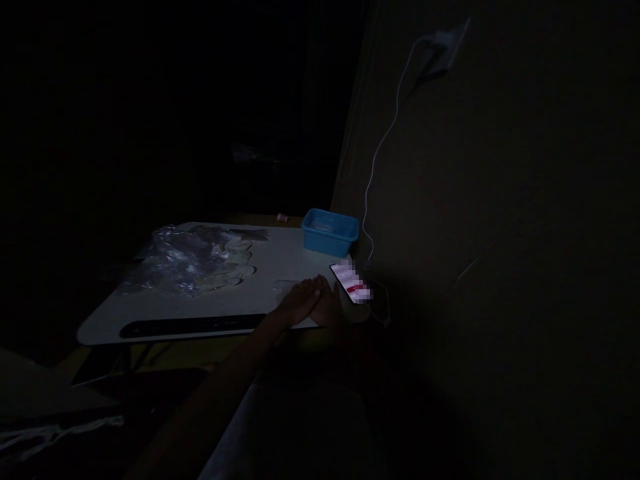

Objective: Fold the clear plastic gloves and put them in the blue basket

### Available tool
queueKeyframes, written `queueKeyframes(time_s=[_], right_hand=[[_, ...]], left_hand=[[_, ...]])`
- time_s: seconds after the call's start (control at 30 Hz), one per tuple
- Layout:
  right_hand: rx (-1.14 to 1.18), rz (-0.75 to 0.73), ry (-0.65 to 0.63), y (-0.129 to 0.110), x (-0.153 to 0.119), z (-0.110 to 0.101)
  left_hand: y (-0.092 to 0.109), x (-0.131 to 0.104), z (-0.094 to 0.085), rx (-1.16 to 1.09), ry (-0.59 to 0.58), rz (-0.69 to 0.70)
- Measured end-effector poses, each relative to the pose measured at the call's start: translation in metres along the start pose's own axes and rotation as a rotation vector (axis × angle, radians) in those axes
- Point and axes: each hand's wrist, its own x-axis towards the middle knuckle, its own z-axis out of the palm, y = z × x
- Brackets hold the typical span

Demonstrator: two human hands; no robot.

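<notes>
My left hand rests at the front edge of a white folding table, its fingers stretched forward and to the right against my other hand. My right hand lies close beside it, touching it, fingers also extended. Nothing shows in either hand, though the light is very dim. Just right of my right hand lies a phone with a lit, partly blurred screen. A small clear plastic piece lies left of my left hand.
A blue plastic basket stands at the table's back right corner. Crumpled clear plastic and pale flat pieces cover the left side. A white cable runs down the right wall from a plug. A small bottle lies behind the table.
</notes>
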Motion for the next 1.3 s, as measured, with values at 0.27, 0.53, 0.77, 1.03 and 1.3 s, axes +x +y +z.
queueKeyframes(time_s=[0.27,0.53,0.77,1.03,1.3], right_hand=[[0.015,0.007,0.075,-0.003,-0.002,-0.001],[0.010,0.014,0.124,-0.003,-0.001,0.007],[0.084,0.054,0.088,0.015,0.008,0.007],[0.077,-0.029,0.171,-0.001,0.016,0.004],[-0.011,-0.092,0.141,-0.014,0.007,0.010]], left_hand=[[-0.019,-0.022,-0.003,0.284,0.036,-0.093],[-0.020,-0.039,-0.016,0.398,0.180,-0.261],[-0.011,-0.039,-0.019,0.622,0.077,-0.351],[-0.012,-0.039,-0.019,0.641,0.087,-0.345],[-0.011,-0.039,-0.020,0.623,0.070,-0.350]])
